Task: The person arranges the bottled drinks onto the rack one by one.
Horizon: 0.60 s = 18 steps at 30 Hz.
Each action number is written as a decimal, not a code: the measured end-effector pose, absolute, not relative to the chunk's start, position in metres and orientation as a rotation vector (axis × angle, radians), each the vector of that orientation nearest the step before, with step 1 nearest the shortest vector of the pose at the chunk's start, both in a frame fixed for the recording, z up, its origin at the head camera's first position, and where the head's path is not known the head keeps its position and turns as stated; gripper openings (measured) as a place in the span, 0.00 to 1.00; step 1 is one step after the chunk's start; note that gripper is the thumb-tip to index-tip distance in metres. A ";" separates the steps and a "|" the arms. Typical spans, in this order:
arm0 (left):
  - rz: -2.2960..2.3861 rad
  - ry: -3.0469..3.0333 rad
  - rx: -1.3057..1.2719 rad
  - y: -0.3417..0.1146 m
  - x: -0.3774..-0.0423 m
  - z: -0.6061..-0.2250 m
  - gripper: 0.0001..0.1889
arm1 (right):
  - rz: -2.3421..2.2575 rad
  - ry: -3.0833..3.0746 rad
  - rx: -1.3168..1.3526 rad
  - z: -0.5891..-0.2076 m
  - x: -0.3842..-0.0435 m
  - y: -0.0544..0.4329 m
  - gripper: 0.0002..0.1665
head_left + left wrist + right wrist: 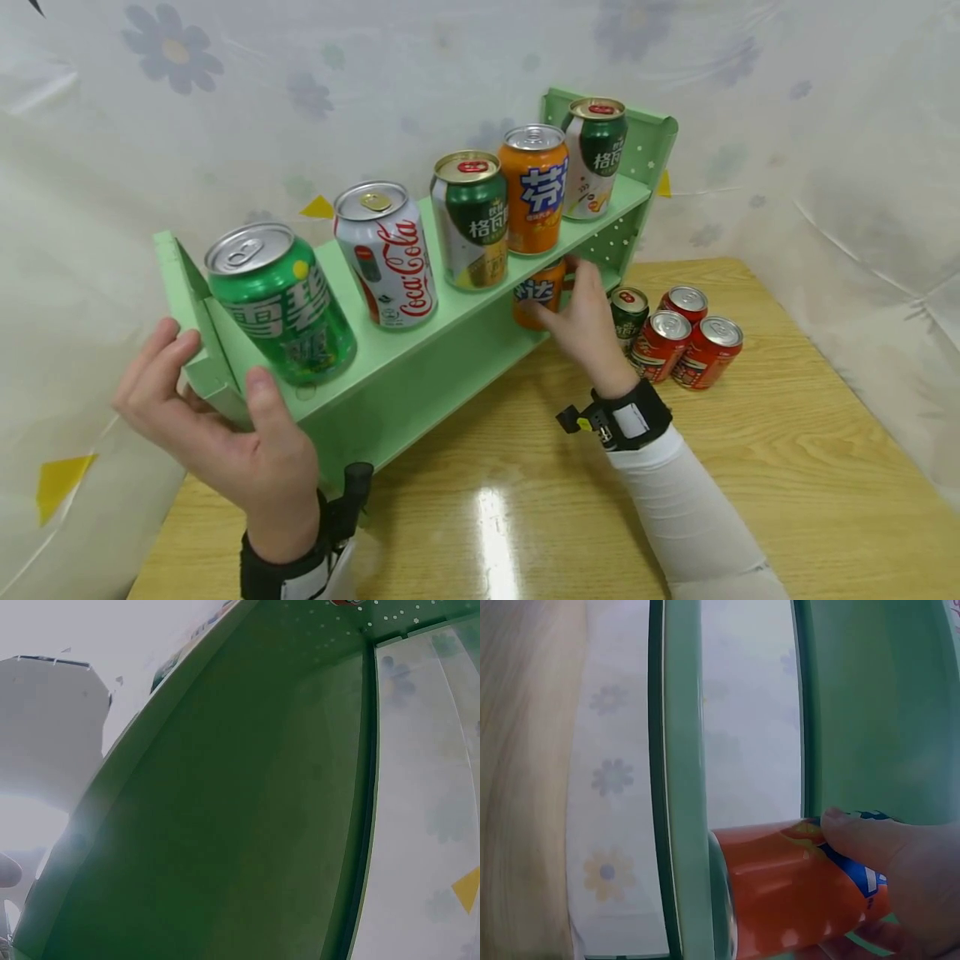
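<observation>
A light green two-tier shelf [420,400] stands at a slant on the table. My left hand [232,450] grips its left end, with the fingers at the outer side of the end panel and the thumb up at the front edge. In the lower tier my right hand [588,325] holds an orange soda can [531,304], thumb on its front; the right wrist view shows this can [780,892] with its base at the shelf board. On the upper tier stand a green Sprite can [281,308], a white Coca-Cola can [386,258], a green-and-white can [471,225], an orange soda can [534,192] and another green-and-white can [595,158].
Right of the shelf, several red cans [705,354] stand grouped on the wooden table [810,450], beside a dark green can [628,310] partly behind my right hand. A flower-patterned plastic sheet [420,83] hangs behind the shelf.
</observation>
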<state>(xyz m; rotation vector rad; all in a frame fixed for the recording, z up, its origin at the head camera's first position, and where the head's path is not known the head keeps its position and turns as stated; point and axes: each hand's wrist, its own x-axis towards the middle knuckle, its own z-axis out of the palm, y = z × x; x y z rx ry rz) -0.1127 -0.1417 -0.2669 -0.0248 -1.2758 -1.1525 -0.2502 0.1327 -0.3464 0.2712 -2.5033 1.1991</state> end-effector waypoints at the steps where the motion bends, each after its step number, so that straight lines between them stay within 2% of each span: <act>1: -1.155 -1.273 -0.025 -0.142 -0.113 -0.267 0.20 | 1.206 -2.513 0.270 -0.346 -0.251 0.133 0.49; 18: -1.153 -1.275 -0.019 -0.141 -0.113 -0.266 0.19 | 1.339 -2.621 0.332 -0.338 -0.253 0.145 0.49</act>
